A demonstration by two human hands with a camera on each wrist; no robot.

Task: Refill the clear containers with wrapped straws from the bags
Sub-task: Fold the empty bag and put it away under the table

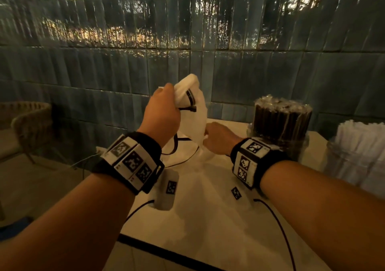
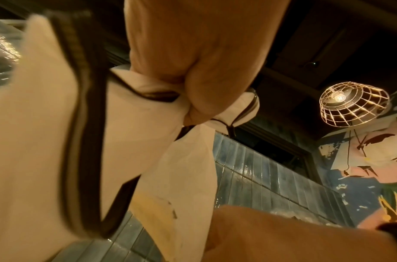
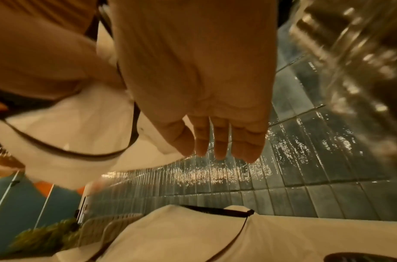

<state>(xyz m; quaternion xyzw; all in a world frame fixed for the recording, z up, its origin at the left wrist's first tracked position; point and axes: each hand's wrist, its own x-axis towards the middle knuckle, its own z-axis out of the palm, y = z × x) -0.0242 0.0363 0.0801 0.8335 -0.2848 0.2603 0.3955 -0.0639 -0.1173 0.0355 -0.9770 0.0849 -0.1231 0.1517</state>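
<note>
My left hand (image 1: pixel 164 108) is raised above the table and grips the gathered neck of a white cloth bag (image 1: pixel 194 120) with a black drawstring; the left wrist view shows the fist (image 2: pixel 193 85) closed round the fabric (image 2: pixel 148 134). My right hand (image 1: pixel 216 139) is lower, at the bag's hanging bottom, with fingers (image 3: pixel 220 141) straight and touching the cloth (image 3: pixel 81 134). A second white bag (image 3: pixel 193 234) lies flat on the table. A clear container of dark wrapped straws (image 1: pixel 281 124) stands at the right, and one of white wrapped straws (image 1: pixel 358 152) beside it.
The white table (image 1: pixel 208 229) carries a small white tagged device (image 1: pixel 167 189) and thin black cables (image 1: pixel 279 225). Blue tiled wall (image 1: pixel 187 41) close behind. A wicker chair (image 1: pixel 31 124) stands left of the table. A wire-cage lamp (image 2: pixel 352 104) hangs overhead.
</note>
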